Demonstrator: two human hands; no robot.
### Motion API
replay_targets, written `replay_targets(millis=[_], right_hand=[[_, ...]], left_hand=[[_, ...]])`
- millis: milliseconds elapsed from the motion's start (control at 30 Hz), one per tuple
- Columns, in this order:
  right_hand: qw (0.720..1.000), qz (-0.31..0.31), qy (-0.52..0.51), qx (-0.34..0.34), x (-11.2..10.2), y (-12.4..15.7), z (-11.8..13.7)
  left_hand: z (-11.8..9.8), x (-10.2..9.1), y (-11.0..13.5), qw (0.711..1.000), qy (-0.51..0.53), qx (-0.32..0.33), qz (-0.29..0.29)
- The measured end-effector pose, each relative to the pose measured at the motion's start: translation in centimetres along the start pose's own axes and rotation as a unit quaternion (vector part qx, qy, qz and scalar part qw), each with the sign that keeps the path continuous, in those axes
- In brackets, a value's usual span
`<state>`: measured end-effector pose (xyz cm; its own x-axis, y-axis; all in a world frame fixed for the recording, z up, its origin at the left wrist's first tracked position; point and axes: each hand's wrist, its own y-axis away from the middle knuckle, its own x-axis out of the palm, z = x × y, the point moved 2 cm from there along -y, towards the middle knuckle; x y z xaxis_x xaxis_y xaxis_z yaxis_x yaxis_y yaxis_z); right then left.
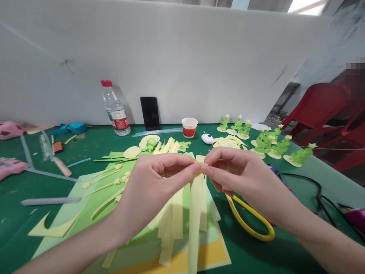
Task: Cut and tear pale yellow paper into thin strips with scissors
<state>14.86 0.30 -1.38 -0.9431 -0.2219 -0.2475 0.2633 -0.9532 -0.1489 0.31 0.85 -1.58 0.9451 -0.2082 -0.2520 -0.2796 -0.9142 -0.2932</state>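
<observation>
My left hand (155, 182) and my right hand (242, 171) meet at the middle, fingertips pinched together on the upper end of a pale yellow paper strip (194, 224). The strip's long tail hangs down toward me. A small folded bit shows between the thumbs, but its exact shape is partly hidden by the fingers. Beneath lie more pale yellow strips (173, 217) on stacked green sheets (80, 224). Beside my left wrist are thin strips with small folded stars (117, 181) at their ends. Yellow-handled scissors (266, 236) rest below my right hand.
Finished-looking green paper spirals topped with stars (268, 141) stand on round bases at the back right. A paper cup (189, 127), a phone (150, 113) and a water bottle (116, 110) stand by the white board. Pink glue guns (11, 167) lie at the left, a black cable (316, 182) at the right.
</observation>
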Motion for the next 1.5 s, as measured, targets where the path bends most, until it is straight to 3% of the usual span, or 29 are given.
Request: replay_targets(millis=[1500], right_hand=[[1.000, 0.020, 0.014, 0.019, 0.16, -0.24, -0.72]], left_hand=[[0.68, -0.10, -0.47, 0.999, 0.011, -0.044, -0.019]])
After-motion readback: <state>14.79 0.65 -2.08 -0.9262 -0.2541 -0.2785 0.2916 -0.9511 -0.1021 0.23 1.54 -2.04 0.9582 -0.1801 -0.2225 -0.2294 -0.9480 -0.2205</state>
